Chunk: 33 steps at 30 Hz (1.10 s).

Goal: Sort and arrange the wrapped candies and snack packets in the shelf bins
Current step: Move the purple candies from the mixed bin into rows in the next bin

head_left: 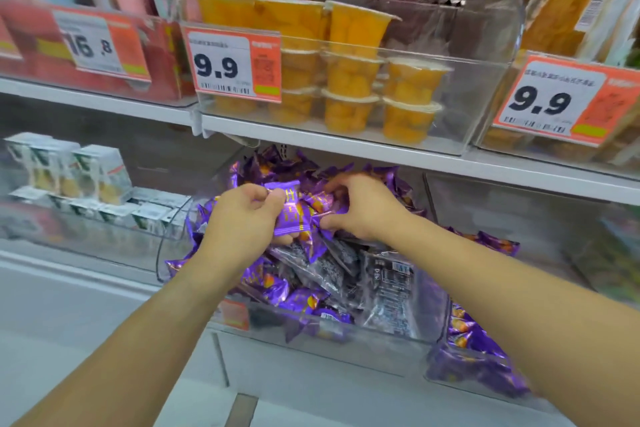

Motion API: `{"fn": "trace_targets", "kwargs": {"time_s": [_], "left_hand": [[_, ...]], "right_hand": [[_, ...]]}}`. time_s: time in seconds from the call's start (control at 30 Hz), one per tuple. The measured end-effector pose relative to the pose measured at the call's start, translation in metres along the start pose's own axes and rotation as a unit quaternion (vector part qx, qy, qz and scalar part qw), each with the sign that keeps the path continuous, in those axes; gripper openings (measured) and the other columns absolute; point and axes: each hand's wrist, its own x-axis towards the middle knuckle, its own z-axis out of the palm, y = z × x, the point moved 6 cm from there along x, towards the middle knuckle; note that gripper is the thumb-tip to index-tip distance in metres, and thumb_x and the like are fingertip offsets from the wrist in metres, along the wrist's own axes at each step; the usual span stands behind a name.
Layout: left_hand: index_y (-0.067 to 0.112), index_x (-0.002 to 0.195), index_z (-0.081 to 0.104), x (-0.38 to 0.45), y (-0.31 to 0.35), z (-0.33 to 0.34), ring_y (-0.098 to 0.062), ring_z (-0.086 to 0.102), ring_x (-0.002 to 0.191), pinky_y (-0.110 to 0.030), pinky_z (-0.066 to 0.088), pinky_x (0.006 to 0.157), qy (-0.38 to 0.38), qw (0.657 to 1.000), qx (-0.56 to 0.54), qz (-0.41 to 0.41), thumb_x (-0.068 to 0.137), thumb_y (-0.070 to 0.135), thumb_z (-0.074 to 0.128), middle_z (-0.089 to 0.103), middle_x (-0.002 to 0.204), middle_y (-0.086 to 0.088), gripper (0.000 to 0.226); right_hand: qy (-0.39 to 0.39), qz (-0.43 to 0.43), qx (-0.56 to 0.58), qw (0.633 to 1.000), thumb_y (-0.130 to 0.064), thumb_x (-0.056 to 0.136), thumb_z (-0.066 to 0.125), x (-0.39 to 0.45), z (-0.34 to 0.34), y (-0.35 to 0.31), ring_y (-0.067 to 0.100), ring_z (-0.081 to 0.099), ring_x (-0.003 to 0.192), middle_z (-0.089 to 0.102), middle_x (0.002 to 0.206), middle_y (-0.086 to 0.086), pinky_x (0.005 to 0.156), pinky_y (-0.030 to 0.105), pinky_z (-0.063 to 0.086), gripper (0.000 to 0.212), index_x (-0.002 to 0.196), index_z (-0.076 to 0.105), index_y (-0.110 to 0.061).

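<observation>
Head view: shiny purple candy packet [290,210], orange print, between both hands.

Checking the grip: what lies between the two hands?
In the head view, purple packets span from left hand to right hand; both pinch them.

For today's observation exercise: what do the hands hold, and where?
Both hands, left hand and right hand, pinch one purple packet at its left and right edges.

Bright, even shop lighting from above, barely any shadows. Heavy motion blur on the left side and far right edge, sharper in the middle. Wide-angle bend along the shelf edges [346,146]. Glare on the clear bin fronts [433,80].
</observation>
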Motion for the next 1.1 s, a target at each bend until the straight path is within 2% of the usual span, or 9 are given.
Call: {"fn": "trace_targets", "kwargs": {"time_s": [0.17, 0.33, 0.4, 0.53, 0.7, 0.83, 0.93, 1.0, 1.1], "left_hand": [[0.004, 0.09, 0.063, -0.01, 0.009, 0.005, -0.027, 0.072, 0.057, -0.037, 0.058, 0.065, -0.043, 0.999, 0.015, 0.015, 0.1, 0.023, 0.055, 0.07, 0.06, -0.004, 0.022], [0.007, 0.092, 0.066, -0.029, 0.016, 0.036, -0.033, 0.065, 0.065, -0.05, 0.061, 0.071, -0.184, 0.979, 0.081, 0.046, 0.1, 0.028, 0.054, 0.058, 0.074, -0.021, 0.026], [0.004, 0.09, 0.063, -0.04, 0.02, 0.053, -0.023, 0.055, 0.068, -0.043, 0.062, 0.068, -0.221, 0.971, 0.07, 0.052, 0.102, 0.021, 0.05, 0.045, 0.074, -0.015, 0.024], [-0.003, 0.096, 0.06, -0.064, 0.032, 0.086, -0.022, 0.066, 0.066, -0.031, 0.052, 0.062, -0.296, 0.955, 0.025, 0.028, 0.102, 0.027, 0.047, 0.052, 0.075, -0.016, 0.034], [-0.007, 0.111, 0.057, -0.084, 0.042, 0.119, -0.017, 0.049, 0.06, -0.02, 0.039, 0.054, -0.343, 0.939, -0.015, -0.004, 0.091, 0.063, 0.049, 0.055, 0.076, -0.023, 0.073], [0.011, 0.11, 0.071, -0.09, 0.048, 0.132, -0.008, 0.052, 0.054, -0.013, 0.039, 0.051, -0.334, 0.941, -0.044, -0.013, 0.09, 0.035, 0.063, 0.058, 0.065, -0.001, 0.032], [0.017, 0.101, 0.075, -0.087, 0.049, 0.135, -0.011, 0.049, 0.052, -0.015, 0.038, 0.047, -0.296, 0.95, -0.093, -0.029, 0.076, 0.027, 0.072, 0.059, 0.064, -0.006, 0.027], [0.017, 0.096, 0.076, -0.084, 0.053, 0.134, -0.011, 0.052, 0.052, -0.015, 0.04, 0.047, -0.268, 0.958, -0.098, -0.02, 0.072, 0.023, 0.073, 0.065, 0.065, -0.003, 0.025], [0.018, 0.103, 0.072, -0.088, 0.06, 0.137, -0.01, 0.058, 0.056, -0.013, 0.043, 0.049, -0.262, 0.961, -0.091, 0.004, 0.069, 0.022, 0.075, 0.073, 0.076, 0.002, 0.034]], "right_hand": [[0.031, 0.016, 0.095, 0.995, -0.041, 0.083, 0.077, -0.042, -0.028, -0.001, 0.009, 0.067, 0.07, 0.071, 0.083, -0.005, 0.064, 0.025, 0.045, 0.025, 0.088, 0.064, -0.02], [0.023, 0.074, 0.305, 0.949, -0.042, 0.089, 0.068, -0.116, -0.046, 0.003, 0.024, 0.068, 0.05, 0.071, 0.079, 0.005, 0.038, 0.03, 0.042, 0.032, 0.092, 0.051, -0.015], [0.104, 0.051, 0.304, 0.946, -0.045, 0.079, 0.075, -0.142, -0.06, 0.008, 0.012, 0.064, 0.051, 0.069, 0.073, -0.003, 0.044, 0.024, 0.044, 0.032, 0.086, 0.054, -0.022], [0.223, -0.125, 0.125, 0.959, -0.057, 0.077, 0.074, -0.172, -0.076, 0.023, 0.002, 0.057, 0.071, 0.059, 0.089, -0.021, 0.063, 0.017, 0.046, 0.039, 0.095, 0.049, -0.034], [0.277, -0.211, 0.156, 0.924, -0.011, 0.08, 0.077, -0.185, -0.082, 0.039, 0.009, 0.059, 0.091, 0.054, 0.101, -0.001, 0.079, 0.019, 0.047, 0.029, 0.102, 0.066, -0.026], [0.185, -0.155, 0.275, 0.931, -0.006, 0.081, 0.074, -0.187, -0.079, 0.053, 0.017, 0.065, 0.102, 0.054, 0.114, 0.0, 0.084, 0.019, 0.049, 0.03, 0.099, 0.075, -0.03], [0.068, -0.111, 0.361, 0.923, 0.003, 0.073, 0.076, -0.19, -0.078, 0.061, 0.02, 0.061, 0.115, 0.051, 0.127, 0.002, 0.088, 0.028, 0.052, 0.057, 0.115, 0.067, -0.034], [0.014, -0.076, 0.449, 0.89, -0.003, 0.067, 0.085, -0.194, -0.076, 0.066, 0.025, 0.066, 0.097, 0.052, 0.13, 0.0, 0.077, 0.039, 0.055, 0.072, 0.125, 0.056, -0.035], [0.061, 0.025, 0.551, 0.832, -0.03, 0.053, 0.097, -0.199, -0.078, 0.078, 0.029, 0.066, 0.074, 0.065, 0.111, 0.006, 0.068, 0.037, 0.056, 0.064, 0.107, 0.063, -0.028]]}}
